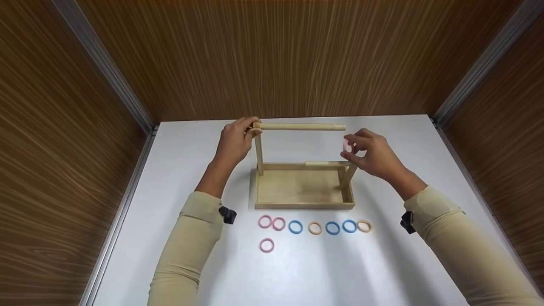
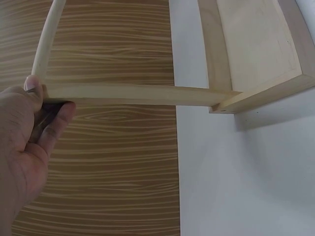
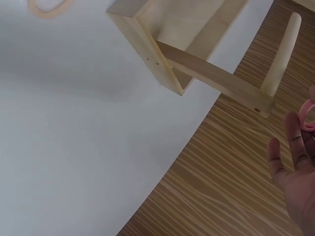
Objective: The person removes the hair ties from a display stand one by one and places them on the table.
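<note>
In the head view my left hand [image 1: 234, 142] grips the top of the tall left post [image 1: 259, 155] of a wooden stand, where the upper rod [image 1: 301, 126] begins. The left wrist view shows thumb and fingers around that corner [image 2: 44, 93]. My right hand [image 1: 374, 153] pinches a pink ring [image 1: 344, 146] between thumb and fingertips, just below the free right end of the upper rod. Under it, the lower rod [image 1: 325, 163] runs left from the short right post [image 1: 349, 175]. In the right wrist view the pink ring [image 3: 302, 118] is partly cut off.
The stand's shallow tray base [image 1: 304, 206] sits on the white table [image 1: 191, 255]. In front lie more rings in a row: pink [image 1: 265, 227], blue [image 1: 333, 233] and orange [image 1: 315, 233]. One pink ring [image 1: 267, 251] lies nearer. Wood-grain panels [image 1: 272, 59] enclose the table.
</note>
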`<action>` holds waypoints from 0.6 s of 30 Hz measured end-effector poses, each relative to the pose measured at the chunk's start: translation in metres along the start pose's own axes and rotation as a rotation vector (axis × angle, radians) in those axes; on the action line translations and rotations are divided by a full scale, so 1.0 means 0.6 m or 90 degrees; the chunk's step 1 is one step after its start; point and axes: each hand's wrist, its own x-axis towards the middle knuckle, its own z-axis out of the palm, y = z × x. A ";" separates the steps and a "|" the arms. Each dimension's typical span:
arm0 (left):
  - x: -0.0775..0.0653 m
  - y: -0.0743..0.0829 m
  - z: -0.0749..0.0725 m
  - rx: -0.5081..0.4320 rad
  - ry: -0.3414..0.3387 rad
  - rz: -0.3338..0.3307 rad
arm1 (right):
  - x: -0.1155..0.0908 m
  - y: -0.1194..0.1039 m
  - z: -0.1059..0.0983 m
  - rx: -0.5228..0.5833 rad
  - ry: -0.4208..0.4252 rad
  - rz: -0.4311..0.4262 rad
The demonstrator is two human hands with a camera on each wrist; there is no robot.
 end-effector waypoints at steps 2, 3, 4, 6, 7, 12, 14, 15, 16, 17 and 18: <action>-0.001 0.001 0.000 -0.001 0.001 0.000 | -0.005 -0.004 0.005 -0.011 -0.020 -0.008; -0.001 0.001 0.000 -0.002 0.001 0.001 | -0.008 -0.006 0.007 -0.013 -0.029 -0.012; -0.002 0.002 0.000 -0.004 0.001 0.002 | -0.010 -0.007 0.010 -0.013 -0.039 -0.014; -0.003 0.003 0.000 -0.008 -0.001 0.004 | -0.015 -0.012 0.015 -0.009 -0.057 -0.020; -0.004 0.004 0.000 -0.009 -0.002 0.005 | -0.018 -0.014 0.017 -0.009 -0.065 -0.022; -0.005 0.007 0.001 -0.017 -0.003 0.006 | -0.029 -0.027 0.029 -0.003 -0.096 -0.024; -0.005 0.007 0.001 -0.016 -0.001 0.006 | -0.032 -0.034 0.033 0.006 -0.109 -0.017; -0.005 0.007 0.001 -0.016 0.000 0.006 | -0.034 -0.038 0.034 0.009 -0.113 -0.017; -0.005 0.007 0.001 -0.016 0.001 0.006 | -0.035 -0.042 0.036 0.011 -0.118 -0.016; -0.004 0.007 0.001 -0.015 0.002 0.006 | -0.036 -0.047 0.038 0.013 -0.124 -0.012; -0.004 0.007 0.001 -0.013 0.003 0.005 | -0.037 -0.051 0.040 0.013 -0.129 -0.014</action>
